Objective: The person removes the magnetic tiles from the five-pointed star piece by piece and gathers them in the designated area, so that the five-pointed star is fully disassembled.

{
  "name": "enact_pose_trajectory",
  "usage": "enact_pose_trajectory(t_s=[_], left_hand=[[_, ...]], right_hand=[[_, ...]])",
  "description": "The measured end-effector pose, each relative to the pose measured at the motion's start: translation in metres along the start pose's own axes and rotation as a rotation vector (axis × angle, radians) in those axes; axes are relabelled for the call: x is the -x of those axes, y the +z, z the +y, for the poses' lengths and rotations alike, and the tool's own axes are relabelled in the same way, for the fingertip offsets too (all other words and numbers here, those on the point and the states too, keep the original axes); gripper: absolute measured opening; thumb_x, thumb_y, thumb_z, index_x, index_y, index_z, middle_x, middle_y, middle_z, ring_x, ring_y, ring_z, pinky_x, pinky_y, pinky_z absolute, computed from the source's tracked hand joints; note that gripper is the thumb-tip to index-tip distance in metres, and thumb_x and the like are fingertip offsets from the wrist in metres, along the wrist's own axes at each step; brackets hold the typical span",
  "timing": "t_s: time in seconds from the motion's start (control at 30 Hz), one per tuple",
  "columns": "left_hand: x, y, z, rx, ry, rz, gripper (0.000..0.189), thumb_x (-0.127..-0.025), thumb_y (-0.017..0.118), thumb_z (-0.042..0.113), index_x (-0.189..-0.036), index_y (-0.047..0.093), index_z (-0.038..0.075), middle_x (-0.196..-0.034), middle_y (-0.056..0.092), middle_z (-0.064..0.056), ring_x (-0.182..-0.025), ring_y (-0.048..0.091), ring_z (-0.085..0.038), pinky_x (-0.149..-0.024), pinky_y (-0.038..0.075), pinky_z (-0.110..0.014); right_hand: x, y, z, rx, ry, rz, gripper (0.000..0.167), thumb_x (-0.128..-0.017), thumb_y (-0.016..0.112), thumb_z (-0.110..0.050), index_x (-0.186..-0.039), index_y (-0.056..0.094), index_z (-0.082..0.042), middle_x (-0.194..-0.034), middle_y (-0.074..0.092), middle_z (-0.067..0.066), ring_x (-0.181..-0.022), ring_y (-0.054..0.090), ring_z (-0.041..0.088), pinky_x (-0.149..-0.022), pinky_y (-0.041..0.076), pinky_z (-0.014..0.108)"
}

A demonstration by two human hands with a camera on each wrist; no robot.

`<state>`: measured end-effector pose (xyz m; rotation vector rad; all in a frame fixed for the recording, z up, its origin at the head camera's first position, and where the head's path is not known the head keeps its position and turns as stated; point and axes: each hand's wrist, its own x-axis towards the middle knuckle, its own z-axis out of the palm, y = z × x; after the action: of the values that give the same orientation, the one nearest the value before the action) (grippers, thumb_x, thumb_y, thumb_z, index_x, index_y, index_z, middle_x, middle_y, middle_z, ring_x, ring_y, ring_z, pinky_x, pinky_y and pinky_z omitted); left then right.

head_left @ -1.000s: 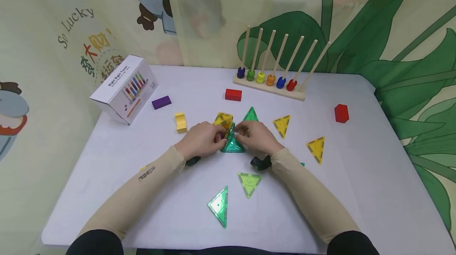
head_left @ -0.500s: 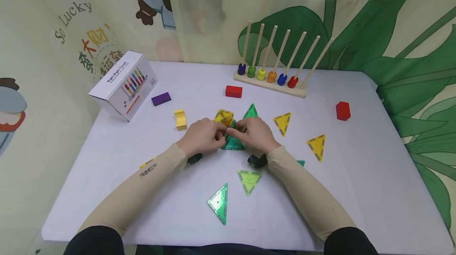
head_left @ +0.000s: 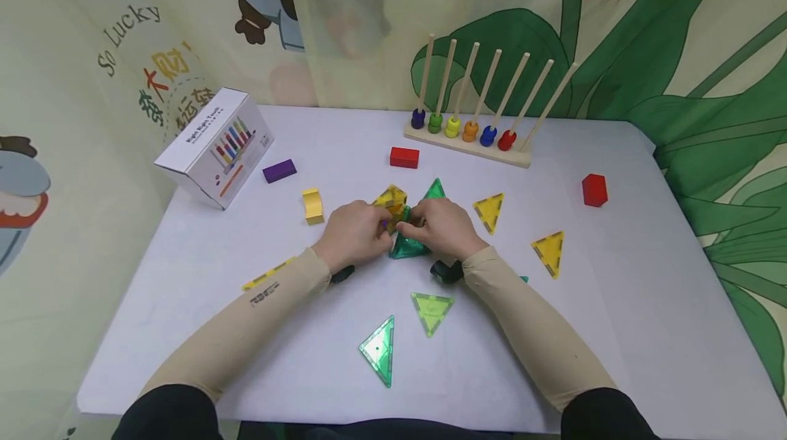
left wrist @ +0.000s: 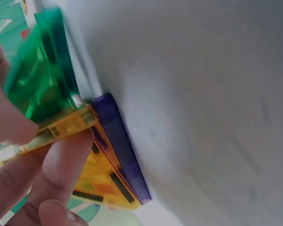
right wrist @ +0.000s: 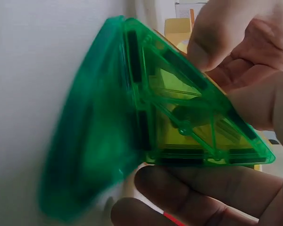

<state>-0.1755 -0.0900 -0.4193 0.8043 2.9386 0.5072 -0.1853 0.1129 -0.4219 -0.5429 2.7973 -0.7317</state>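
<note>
Triangular see-through magnetic tiles are joined at mid-table. My left hand (head_left: 353, 236) pinches a yellow magnetic tile (left wrist: 68, 123) between thumb and fingers. My right hand (head_left: 447, 227) holds the raised green magnetic tile (right wrist: 198, 117) against it from the other side. Another green tile (right wrist: 89, 141) meets that one at an angle and looks blurred. A purple tile edge (left wrist: 125, 155) runs along a lower yellow tile (left wrist: 104, 181). Farther back the yellow part of the build (head_left: 391, 197) shows past my left fingers. Much of the joint is hidden by the hands in the head view.
Loose tiles lie around: light green (head_left: 432, 312), green (head_left: 379, 351), yellow (head_left: 490, 212) and yellow (head_left: 549, 253). Behind are a red block (head_left: 404, 158), a peg rack (head_left: 467, 145) and a white box (head_left: 218, 149). Yellow (head_left: 313, 206) and purple (head_left: 279, 171) blocks sit left.
My right thumb and fingertips have moved left, closer to my left hand. The joined tiles have shifted slightly right, and their yellow part has tilted. Loose pieces stay put.
</note>
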Motion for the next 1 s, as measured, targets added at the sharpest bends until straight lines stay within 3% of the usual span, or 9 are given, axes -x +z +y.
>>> enact_pose_trajectory(t_s=[0.17,0.43,0.63,0.73,0.83,0.93,1.0], left_hand=[[0.003,-0.002,-0.002,0.008,-0.007,0.027,0.019,-0.083,0.069,0.018,-0.099,0.077,0.013,-0.063,0.057,0.002,-0.067,0.051,-0.018,-0.054,0.036,-0.028],[0.001,-0.001,-0.001,-0.023,0.021,0.044,0.02,-0.084,0.07,0.019,-0.1,0.08,0.012,-0.083,0.077,-0.001,-0.072,0.057,-0.018,-0.06,0.048,-0.03],[0.004,-0.005,-0.001,-0.042,0.001,0.046,0.023,-0.087,0.071,0.022,-0.106,0.081,0.013,-0.092,0.08,-0.003,-0.076,0.058,-0.019,-0.064,0.05,-0.031],[0.011,-0.01,0.001,-0.045,-0.001,0.105,0.023,-0.087,0.074,0.026,-0.105,0.081,0.013,-0.092,0.08,-0.003,-0.076,0.058,-0.019,-0.063,0.049,-0.03],[0.019,-0.014,0.007,-0.003,0.05,0.153,0.025,-0.086,0.078,0.032,-0.102,0.079,0.014,-0.089,0.078,-0.001,-0.075,0.058,-0.017,-0.061,0.049,-0.028],[0.023,-0.013,0.014,0.047,0.112,0.113,0.032,-0.086,0.081,0.04,-0.105,0.077,0.014,-0.085,0.075,0.001,-0.075,0.06,-0.014,-0.061,0.049,-0.026],[0.024,-0.009,0.019,0.075,0.115,0.063,0.036,-0.085,0.083,0.042,-0.108,0.075,0.014,-0.083,0.073,0.003,-0.074,0.06,-0.011,-0.062,0.049,-0.024]], right_hand=[[0.004,0.0,0.002,-0.022,0.034,-0.034,0.038,-0.095,0.07,-0.044,-0.109,0.08,-0.01,-0.109,0.079,0.006,-0.096,0.069,0.023,-0.083,0.059,0.04],[0.012,-0.007,0.007,-0.027,0.082,-0.074,0.039,-0.094,0.071,-0.046,-0.113,0.08,-0.012,-0.106,0.08,0.004,-0.089,0.066,0.022,-0.078,0.056,0.036],[0.021,-0.007,0.008,-0.032,0.132,-0.088,0.042,-0.094,0.072,-0.051,-0.115,0.08,-0.015,-0.107,0.08,0.003,-0.092,0.066,0.021,-0.079,0.055,0.036],[0.024,-0.004,0.006,-0.045,0.111,-0.089,0.045,-0.094,0.072,-0.052,-0.116,0.08,-0.014,-0.109,0.08,0.003,-0.094,0.069,0.021,-0.085,0.057,0.039],[0.028,-0.003,0.004,-0.042,0.066,-0.067,0.045,-0.094,0.071,-0.051,-0.117,0.08,-0.013,-0.108,0.081,0.003,-0.094,0.07,0.02,-0.088,0.057,0.04],[0.031,-0.002,0.004,-0.043,0.029,-0.028,0.041,-0.095,0.071,-0.05,-0.112,0.082,-0.014,-0.101,0.081,0.001,-0.089,0.069,0.018,-0.084,0.056,0.038],[0.033,-0.002,0.003,-0.046,-0.001,0.0,0.038,-0.096,0.071,-0.049,-0.107,0.083,-0.015,-0.094,0.081,-0.001,-0.084,0.068,0.016,-0.079,0.054,0.034]])
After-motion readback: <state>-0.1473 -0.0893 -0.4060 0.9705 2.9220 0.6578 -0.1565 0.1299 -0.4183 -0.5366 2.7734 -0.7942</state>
